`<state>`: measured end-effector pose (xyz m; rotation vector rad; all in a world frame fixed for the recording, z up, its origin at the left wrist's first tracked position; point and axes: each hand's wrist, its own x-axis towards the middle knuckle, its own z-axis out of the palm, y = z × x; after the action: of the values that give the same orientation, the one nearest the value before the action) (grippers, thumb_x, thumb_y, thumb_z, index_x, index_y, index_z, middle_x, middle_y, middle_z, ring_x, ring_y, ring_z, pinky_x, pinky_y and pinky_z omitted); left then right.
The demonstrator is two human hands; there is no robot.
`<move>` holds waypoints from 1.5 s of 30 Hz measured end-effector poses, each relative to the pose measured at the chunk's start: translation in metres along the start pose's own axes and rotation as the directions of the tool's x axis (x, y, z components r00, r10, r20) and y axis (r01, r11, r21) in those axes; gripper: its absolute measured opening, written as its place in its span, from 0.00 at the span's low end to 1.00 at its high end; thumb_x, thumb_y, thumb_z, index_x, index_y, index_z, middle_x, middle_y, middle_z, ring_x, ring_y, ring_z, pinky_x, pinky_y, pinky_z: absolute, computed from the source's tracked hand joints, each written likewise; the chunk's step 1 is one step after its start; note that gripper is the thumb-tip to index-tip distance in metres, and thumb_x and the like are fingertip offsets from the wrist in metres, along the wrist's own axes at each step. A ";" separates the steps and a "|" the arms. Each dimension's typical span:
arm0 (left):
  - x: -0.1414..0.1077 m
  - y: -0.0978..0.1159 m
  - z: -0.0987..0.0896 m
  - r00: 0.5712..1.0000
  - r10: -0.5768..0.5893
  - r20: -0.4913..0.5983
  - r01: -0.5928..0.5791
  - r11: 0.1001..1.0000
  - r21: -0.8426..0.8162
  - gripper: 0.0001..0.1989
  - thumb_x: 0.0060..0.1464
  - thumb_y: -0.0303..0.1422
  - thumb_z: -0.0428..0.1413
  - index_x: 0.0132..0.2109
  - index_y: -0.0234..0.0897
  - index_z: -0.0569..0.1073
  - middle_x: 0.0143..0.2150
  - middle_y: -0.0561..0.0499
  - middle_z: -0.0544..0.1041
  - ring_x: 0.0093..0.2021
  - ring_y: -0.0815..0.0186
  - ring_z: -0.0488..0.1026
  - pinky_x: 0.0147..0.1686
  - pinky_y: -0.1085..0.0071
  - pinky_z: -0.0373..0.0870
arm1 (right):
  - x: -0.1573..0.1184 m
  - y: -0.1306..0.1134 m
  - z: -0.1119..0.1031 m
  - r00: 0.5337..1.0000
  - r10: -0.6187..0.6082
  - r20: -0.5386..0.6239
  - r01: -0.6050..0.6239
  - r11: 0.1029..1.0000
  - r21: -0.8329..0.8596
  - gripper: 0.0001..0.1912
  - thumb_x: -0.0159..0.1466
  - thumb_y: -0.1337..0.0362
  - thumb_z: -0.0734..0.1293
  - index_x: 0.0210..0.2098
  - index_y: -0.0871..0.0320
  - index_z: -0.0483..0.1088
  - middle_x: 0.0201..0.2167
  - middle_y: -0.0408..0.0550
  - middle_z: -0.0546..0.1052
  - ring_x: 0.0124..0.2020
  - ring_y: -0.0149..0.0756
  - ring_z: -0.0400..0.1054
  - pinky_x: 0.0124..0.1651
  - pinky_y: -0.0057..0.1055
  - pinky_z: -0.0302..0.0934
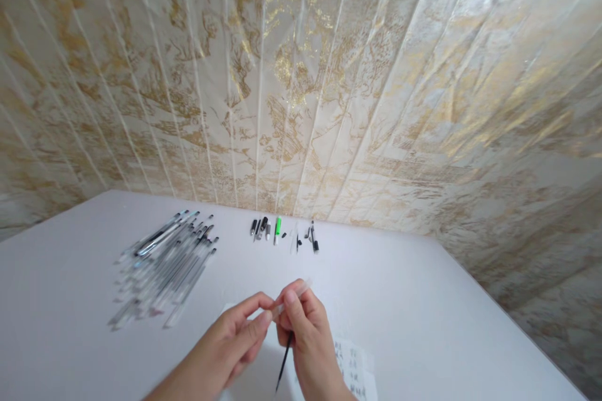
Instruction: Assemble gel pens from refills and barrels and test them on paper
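Note:
My two hands meet above the near middle of the table. My right hand [303,322] is closed around a clear pen barrel [305,286], whose far end sticks out past the thumb. Out of the lower side of the same hand hangs a thin black pen refill [283,363], its tip pointing down toward me. My left hand [242,332] pinches the near end of the barrel between thumb and forefinger. Beneath the hands lies a white sheet of paper [356,368] with dark handwriting on its right part.
A pile of clear pens with dark ends [172,269] covers the left of the white table [414,301]. Along the back lie pen parts and caps, among them a green cap [278,225] and a black piece [315,246]. A gold-patterned curtain [291,106] hangs behind the table's back edge.

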<state>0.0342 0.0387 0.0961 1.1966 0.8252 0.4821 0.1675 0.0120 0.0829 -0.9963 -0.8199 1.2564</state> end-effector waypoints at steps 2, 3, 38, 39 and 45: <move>-0.003 0.006 -0.001 1.000 -0.002 0.031 0.003 1.000 -0.007 0.21 0.57 0.55 0.48 0.37 0.40 0.65 0.18 0.65 0.49 0.17 0.74 0.38 0.15 0.75 0.33 | -0.002 0.001 0.001 1.000 -0.021 0.001 0.021 1.000 -0.004 0.23 0.58 0.43 0.68 0.26 0.57 0.63 0.16 0.32 0.56 0.17 0.23 0.46 0.20 0.23 0.41; -0.005 0.008 -0.002 0.999 -0.009 0.052 0.009 1.000 -0.009 0.21 0.58 0.54 0.47 0.35 0.40 0.65 0.18 0.64 0.49 0.18 0.74 0.38 0.15 0.74 0.34 | -0.002 0.001 0.001 0.999 -0.030 0.014 0.030 1.000 -0.004 0.23 0.59 0.43 0.67 0.26 0.57 0.63 0.15 0.32 0.55 0.17 0.23 0.46 0.20 0.23 0.41; 0.013 -0.028 -0.004 0.962 0.052 -0.269 -0.135 0.945 -0.297 0.23 0.39 0.48 0.66 0.38 0.37 0.77 0.42 0.46 0.79 0.42 0.55 0.77 0.48 0.61 0.71 | 0.017 -0.012 -0.024 0.986 0.132 0.103 -0.051 0.821 -0.568 0.19 0.65 0.48 0.60 0.26 0.55 0.59 0.18 0.35 0.59 0.18 0.27 0.52 0.23 0.23 0.49; 0.014 -0.031 -0.002 0.953 0.045 -0.298 -0.142 0.940 -0.311 0.23 0.37 0.48 0.66 0.37 0.37 0.77 0.41 0.46 0.79 0.42 0.55 0.78 0.48 0.61 0.71 | 0.016 -0.011 -0.023 0.987 0.114 0.116 -0.016 0.777 -0.629 0.15 0.65 0.52 0.61 0.28 0.55 0.60 0.18 0.35 0.60 0.20 0.27 0.54 0.25 0.23 0.50; 0.024 -0.044 0.016 0.875 0.027 -0.484 -0.224 0.908 -0.354 0.20 0.37 0.46 0.67 0.33 0.37 0.73 0.35 0.49 0.78 0.40 0.59 0.76 0.47 0.63 0.72 | 0.006 -0.006 -0.015 0.991 0.082 0.108 0.051 0.511 -0.858 0.08 0.61 0.70 0.64 0.27 0.54 0.62 0.21 0.40 0.69 0.22 0.32 0.61 0.27 0.26 0.49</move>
<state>0.0577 0.0316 0.0498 0.7551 1.0003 1.0324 0.1840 0.0153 0.0825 -1.7276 -1.6433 0.8830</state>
